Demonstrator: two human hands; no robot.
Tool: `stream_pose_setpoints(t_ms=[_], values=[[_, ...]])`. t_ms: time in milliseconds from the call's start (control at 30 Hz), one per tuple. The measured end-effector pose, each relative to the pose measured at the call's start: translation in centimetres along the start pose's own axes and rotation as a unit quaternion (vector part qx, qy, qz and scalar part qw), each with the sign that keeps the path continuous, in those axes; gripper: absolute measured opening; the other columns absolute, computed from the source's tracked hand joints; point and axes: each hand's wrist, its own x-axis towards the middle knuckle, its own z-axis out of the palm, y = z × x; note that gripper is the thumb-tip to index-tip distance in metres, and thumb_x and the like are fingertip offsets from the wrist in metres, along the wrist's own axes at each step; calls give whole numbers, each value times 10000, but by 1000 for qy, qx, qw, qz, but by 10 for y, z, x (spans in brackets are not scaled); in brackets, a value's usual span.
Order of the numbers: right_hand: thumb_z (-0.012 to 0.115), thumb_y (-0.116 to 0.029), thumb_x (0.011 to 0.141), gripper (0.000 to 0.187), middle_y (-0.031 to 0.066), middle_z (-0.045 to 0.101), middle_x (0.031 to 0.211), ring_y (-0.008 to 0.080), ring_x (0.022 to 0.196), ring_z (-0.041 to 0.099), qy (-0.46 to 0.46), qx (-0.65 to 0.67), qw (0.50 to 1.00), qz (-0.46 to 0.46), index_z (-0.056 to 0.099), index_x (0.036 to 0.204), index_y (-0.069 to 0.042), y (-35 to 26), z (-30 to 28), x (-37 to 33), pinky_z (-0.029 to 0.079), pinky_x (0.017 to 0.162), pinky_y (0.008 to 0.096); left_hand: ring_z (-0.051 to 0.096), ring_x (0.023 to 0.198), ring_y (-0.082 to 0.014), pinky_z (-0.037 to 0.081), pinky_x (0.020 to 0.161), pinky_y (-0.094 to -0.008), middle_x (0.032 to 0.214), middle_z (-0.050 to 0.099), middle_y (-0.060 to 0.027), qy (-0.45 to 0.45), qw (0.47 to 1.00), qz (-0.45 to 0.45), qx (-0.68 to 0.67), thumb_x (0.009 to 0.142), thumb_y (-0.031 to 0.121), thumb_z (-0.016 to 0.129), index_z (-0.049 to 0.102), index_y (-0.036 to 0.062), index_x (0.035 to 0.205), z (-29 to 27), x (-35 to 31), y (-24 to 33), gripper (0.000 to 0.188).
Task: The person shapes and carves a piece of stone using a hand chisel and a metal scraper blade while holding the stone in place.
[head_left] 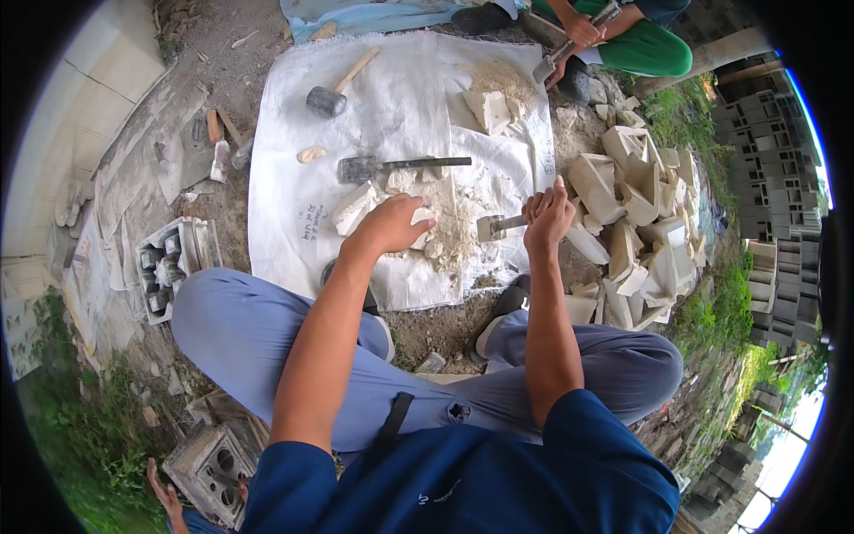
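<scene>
My right hand (547, 214) is closed round the handle of a hammer (490, 229), whose metal head hangs over the right part of a white woven sheet (294, 98). Between the bent fingers and thumb of my left hand (388, 226) is a whitish broken chunk (425, 233), resting among crumbs and powder. Beside that hand lies a larger pale piece (355, 209). Just beyond it, a dark-handled mallet (358, 169) lies across the sheet. A wooden-handled mallet (326, 101) rests farther back.
A heap of broken pale blocks (636, 200) stands right of the sheet. At the far right, a person's hand (583, 31) grips another hammer (544, 68). A grey moulded block (169, 267) sits on the left. At lower left, another person's hand (163, 491) is near a hollow block (211, 472).
</scene>
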Motion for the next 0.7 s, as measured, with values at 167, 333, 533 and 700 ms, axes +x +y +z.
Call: stream_pose_setpoints(t_ms=[167, 333, 533, 700], values=[[499, -332, 1059, 605, -14, 313, 442, 103, 385, 295, -25, -31, 999, -28, 288, 523, -149, -11, -8, 5, 233, 406, 298, 567, 1243, -374, 453, 1059, -426, 1314, 616, -192, -2, 999, 36, -32, 970, 408, 638, 623, 91, 1314, -16, 3, 26, 468], [507, -347, 1069, 598, -10, 342, 458, 79, 407, 298, -14, -87, 992, -95, 316, 546, -130, 56, -25, -6, 218, 412, 282, 566, 1246, -377, 453, 1059, -427, 1313, 612, -207, -16, 1000, 24, 2, 965, 421, 642, 629, 34, 1286, -1, 11, 7, 504], [483, -365, 1077, 618, -18, 299, 447, 96, 375, 282, -8, -7, 998, -55, 296, 538, -126, -16, 5, -2, 203, 391, 286, 585, 1204, -384, 470, 1032, -427, 1285, 623, -201, 3, 998, 49, -41, 965, 395, 651, 640, 48, 1270, -10, -2, 15, 462], [453, -367, 1087, 609, -20, 296, 471, 83, 406, 299, -16, -71, 993, -93, 274, 559, -122, 36, -18, -9, 212, 400, 294, 585, 1210, -376, 468, 1039, -427, 1298, 621, -191, 1, 998, 51, -31, 969, 385, 648, 633, 70, 1294, -12, 5, 30, 452]])
